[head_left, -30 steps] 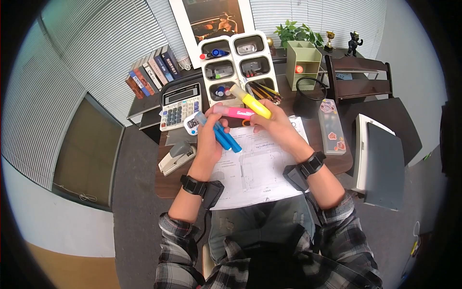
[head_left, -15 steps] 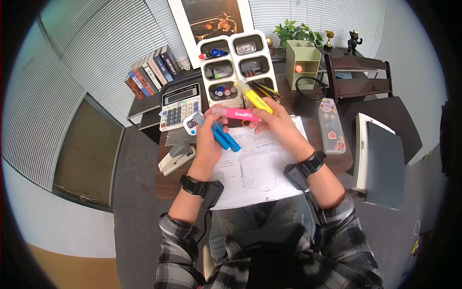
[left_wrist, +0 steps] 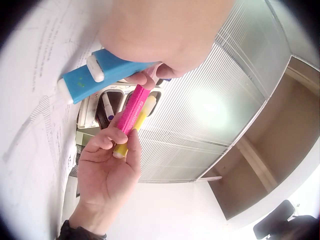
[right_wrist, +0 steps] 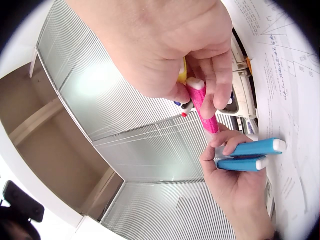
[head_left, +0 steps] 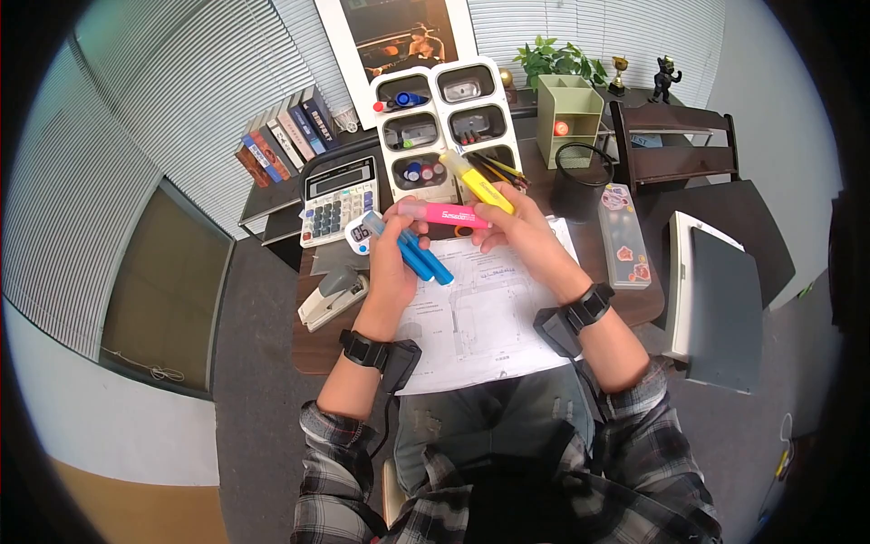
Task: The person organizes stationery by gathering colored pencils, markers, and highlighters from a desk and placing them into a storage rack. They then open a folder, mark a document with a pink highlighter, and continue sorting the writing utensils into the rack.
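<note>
Head view: printed sheets [head_left: 489, 317] nearest, under the hands. Left hand [head_left: 390, 263] curled closed round two blue highlighters [head_left: 428, 261], fingertips also on one end of the pink highlighter [head_left: 446, 214]. Right hand [head_left: 536, 243], thumb and fingers pinched in, grips the pink one's other end plus the yellow highlighter [head_left: 488, 190], which slants up and away. Stapler [head_left: 333, 297] left of left hand; calculator [head_left: 340, 203] farther. Mesh cup [head_left: 580, 196] beyond right hand. Then white organizer [head_left: 441, 116] with six compartments; framed picture [head_left: 412, 41] behind.
</note>
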`<state>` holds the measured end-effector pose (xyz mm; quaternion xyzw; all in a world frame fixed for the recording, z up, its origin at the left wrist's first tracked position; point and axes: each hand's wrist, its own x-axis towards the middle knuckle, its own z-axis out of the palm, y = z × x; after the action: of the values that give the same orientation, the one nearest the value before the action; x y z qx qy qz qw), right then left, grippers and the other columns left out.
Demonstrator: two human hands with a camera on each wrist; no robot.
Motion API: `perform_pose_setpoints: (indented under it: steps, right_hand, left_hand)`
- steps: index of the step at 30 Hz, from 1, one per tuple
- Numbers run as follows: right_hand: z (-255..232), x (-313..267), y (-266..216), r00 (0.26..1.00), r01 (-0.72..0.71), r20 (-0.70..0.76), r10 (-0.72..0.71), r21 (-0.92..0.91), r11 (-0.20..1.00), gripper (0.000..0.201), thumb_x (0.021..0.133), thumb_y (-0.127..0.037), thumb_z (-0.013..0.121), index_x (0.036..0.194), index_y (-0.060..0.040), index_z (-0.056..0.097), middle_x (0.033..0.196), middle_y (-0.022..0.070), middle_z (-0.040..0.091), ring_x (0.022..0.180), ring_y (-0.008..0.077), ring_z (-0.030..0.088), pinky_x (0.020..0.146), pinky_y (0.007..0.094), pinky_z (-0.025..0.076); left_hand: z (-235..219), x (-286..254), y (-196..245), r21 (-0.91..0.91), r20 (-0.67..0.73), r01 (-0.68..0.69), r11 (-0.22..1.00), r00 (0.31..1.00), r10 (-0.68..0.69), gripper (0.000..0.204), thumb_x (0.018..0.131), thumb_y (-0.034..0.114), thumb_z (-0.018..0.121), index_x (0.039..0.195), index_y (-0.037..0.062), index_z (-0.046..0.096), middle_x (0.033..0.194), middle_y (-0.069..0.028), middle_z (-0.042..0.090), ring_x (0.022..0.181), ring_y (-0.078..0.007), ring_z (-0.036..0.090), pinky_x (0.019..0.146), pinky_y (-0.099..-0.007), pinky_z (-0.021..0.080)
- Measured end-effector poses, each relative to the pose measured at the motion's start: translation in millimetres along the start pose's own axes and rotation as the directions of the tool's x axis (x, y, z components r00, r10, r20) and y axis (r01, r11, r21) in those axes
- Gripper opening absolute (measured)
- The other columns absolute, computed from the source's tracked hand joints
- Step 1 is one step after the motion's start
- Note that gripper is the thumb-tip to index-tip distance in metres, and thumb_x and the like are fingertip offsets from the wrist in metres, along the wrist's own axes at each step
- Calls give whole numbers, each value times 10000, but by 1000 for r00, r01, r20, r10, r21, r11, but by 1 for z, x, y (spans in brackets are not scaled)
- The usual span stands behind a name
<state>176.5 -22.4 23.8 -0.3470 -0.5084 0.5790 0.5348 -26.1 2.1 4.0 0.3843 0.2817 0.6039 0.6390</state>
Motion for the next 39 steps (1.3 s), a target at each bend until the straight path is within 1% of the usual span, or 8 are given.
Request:
perform_pose_setpoints:
  steps: [8, 12, 14, 17, 19, 22, 28, 39]
  right_hand:
    - [1, 0, 0, 1000, -17, 8, 17, -38, 999, 302, 981, -194, 595, 1218, -18, 530, 936, 73, 646, 728, 116, 640, 649, 247, 531]
    - [0, 2, 3, 1000, -22, 10, 22, -25, 999, 286, 979, -193, 614, 1181, -7, 534, 912, 67, 644, 718, 127, 656, 621, 251, 536]
    - [0, 2, 6, 1000, 8, 24, -6, -93, 996, 326, 981, -212, 615, 1217, -5, 526, 922, 67, 650, 703, 125, 658, 596, 247, 529]
    - [1, 1, 9, 995, 14, 97, 5, -191, 981, 352, 984, -230, 612, 1241, -7, 523, 943, 68, 656, 691, 125, 660, 579, 246, 524]
    - [2, -2, 6, 992, 5, 126, 23, -222, 975, 348, 986, -235, 610, 1239, -10, 529, 953, 68, 657, 696, 124, 660, 581, 247, 524]
    - [3, -4, 7, 985, -2, 167, 45, -249, 969, 340, 990, -243, 603, 1232, -13, 541, 966, 67, 660, 707, 123, 659, 583, 248, 523]
    - [4, -3, 5, 982, -10, 180, 56, -249, 969, 330, 999, -245, 584, 1231, -13, 546, 967, 65, 660, 716, 122, 656, 583, 251, 524]
    - [2, -3, 10, 984, 37, 176, 8, -252, 967, 316, 998, -207, 575, 1228, 7, 543, 931, 65, 656, 712, 132, 660, 602, 259, 537]
  left_hand:
    - [0, 0, -1, -9, -19, 5, 1000, 1000, -6, 334, 890, 127, 573, 1207, 26, 544, 1043, -39, 617, 824, -100, 537, 643, -236, 441]
    - [2, 0, 0, -14, -25, 8, 1000, 1000, -8, 322, 896, 122, 566, 1202, 24, 549, 1031, -33, 611, 822, -98, 535, 644, -237, 441]
    - [1, 0, -1, -11, -24, 10, 1000, 1000, -10, 311, 899, 120, 563, 1194, 23, 555, 1027, -31, 608, 820, -99, 534, 644, -238, 442]
    - [-5, 3, -4, -23, 15, 7, 1000, 1000, -7, 329, 899, 125, 585, 1203, -1, 580, 985, -64, 651, 780, -112, 578, 631, -262, 473]
    - [-6, 4, -4, -35, 32, 72, 997, 997, -71, 314, 906, 138, 601, 1189, 4, 582, 859, -51, 621, 727, -119, 571, 619, -253, 473]
    - [-3, 2, -4, -33, 34, 103, 994, 994, -102, 291, 912, 156, 614, 1163, 12, 585, 787, -39, 589, 680, -121, 559, 614, -244, 472]
    - [-1, 1, -4, 39, 84, 138, 990, 987, -141, 284, 923, 161, 605, 1163, 11, 581, 794, -33, 592, 673, -114, 548, 614, -235, 472]
    - [1, 0, -3, 32, 53, 132, 991, 990, -134, 351, 934, 191, 614, 1220, -12, 593, 818, -22, 599, 710, -93, 553, 616, -227, 474]
